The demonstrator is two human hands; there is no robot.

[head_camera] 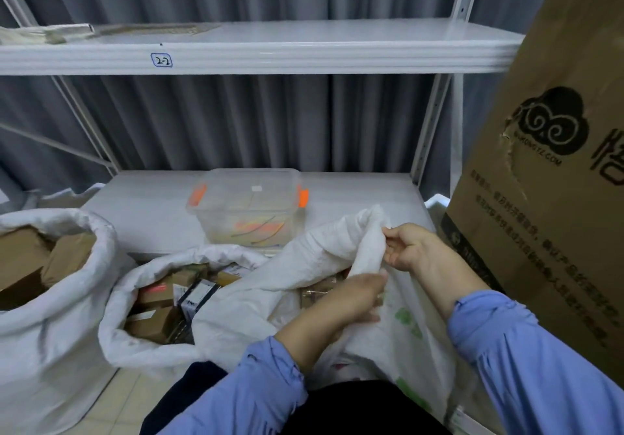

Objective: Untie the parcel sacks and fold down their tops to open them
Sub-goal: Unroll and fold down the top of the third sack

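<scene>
The parcel sack (324,252) I am working on stands on the tiled floor (128,397) right in front of me, up against the front edge of the lower shelf (141,218). Its white woven top is gathered into a twisted neck (369,242) that rises toward the shelf. My right grip (413,248) pinches that neck near its upper end, thumb and fingers closed on the cloth. My left grip (351,296) is wrapped round the same neck just below, fingers curled into the fabric; I cannot make out any tie under them. To the left, touching this sack, the middle sack (148,350) has its top folded down, with mixed parcels (162,319) showing inside. Further left the far sack (40,350) has a rolled rim too and holds brown cardboard boxes (64,259). A clear plastic container (250,211) with orange latches sits on the lower shelf behind the sacks. The upper shelf (304,49) carries a label (161,60) reading 2-2 on its front edge. A tall printed carton (547,198) stands at my right.
</scene>
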